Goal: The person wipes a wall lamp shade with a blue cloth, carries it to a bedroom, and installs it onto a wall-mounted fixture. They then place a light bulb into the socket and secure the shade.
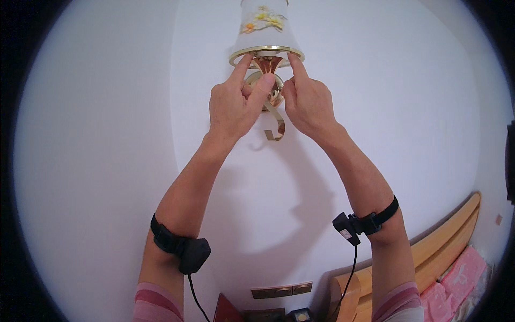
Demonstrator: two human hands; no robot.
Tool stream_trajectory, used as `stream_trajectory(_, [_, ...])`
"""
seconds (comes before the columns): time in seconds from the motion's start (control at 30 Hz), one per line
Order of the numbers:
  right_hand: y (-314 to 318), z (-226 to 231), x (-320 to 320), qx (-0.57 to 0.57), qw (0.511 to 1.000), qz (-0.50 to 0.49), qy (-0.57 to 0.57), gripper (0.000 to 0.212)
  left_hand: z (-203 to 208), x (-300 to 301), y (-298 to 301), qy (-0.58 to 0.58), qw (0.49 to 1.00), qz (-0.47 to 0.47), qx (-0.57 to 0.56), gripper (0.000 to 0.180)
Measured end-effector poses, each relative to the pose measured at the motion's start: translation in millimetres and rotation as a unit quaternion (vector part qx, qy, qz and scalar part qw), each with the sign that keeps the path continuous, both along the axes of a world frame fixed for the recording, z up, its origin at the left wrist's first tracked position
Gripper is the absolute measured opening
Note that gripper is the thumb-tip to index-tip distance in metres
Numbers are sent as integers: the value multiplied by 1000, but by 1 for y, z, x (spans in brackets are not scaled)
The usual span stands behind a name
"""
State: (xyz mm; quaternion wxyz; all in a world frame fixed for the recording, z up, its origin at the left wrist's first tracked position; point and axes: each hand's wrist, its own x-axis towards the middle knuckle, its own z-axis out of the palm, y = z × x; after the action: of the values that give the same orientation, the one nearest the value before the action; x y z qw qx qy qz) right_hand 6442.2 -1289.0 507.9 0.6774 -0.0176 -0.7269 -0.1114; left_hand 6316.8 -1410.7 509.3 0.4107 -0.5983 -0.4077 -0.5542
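You have both hands up at one wall lamp [266, 48], which hangs high on the white wall [107, 134] near the top middle of your view. Your left hand [234, 104] has its pointing finger stretched up to touch the gold rim [238, 54] at the bottom of the shade, and its thumb rests on the gold cup just under the shade; the other fingers are curled in. Your right hand [307, 102] also has one finger stretched up to the rim, on the other side, with the rest of its fingers curled. Neither hand is wrapped around the lamp; they only touch it with fingertips. The lamp has one white glass shade [265, 24] with yellow flowers on it and one curly gold arm [276, 126] below. You wear two black bands, one on each forearm, the left band [179, 247] and the right band [365, 222], and each has one black wire hanging down. Low on the right you can see one wooden headboard [429, 247] and pink bedding [461, 279]. One row of wall switches [281, 290] sits at the bottom.
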Motion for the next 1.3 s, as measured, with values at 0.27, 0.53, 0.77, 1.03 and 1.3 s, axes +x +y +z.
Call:
stream_trajectory(0.27, [1, 0, 0, 1, 1000, 2, 0, 56, -3, 0, 2, 5, 998, -61, -10, 65])
stream_trajectory(0.53, [2, 1, -1, 21, 1000, 7, 9, 59, -1, 2, 0, -67, 991, -104, -41, 65])
stream_trajectory(0.77, [-3, 1, 1, 0, 1000, 4, 7, 56, 3, 9, -5, -44, 995, -80, -50, 69])
stream_trajectory(1.03, [-3, 3, 0, 22, 1000, 1, 7, 58, 0, 2, 3, 23, 996, -87, 11, 63])
stream_trajectory(1.3, [-4, 2, 0, 4, 1000, 12, 4, 54, -1, 0, -2, -15, 998, -62, -21, 64])
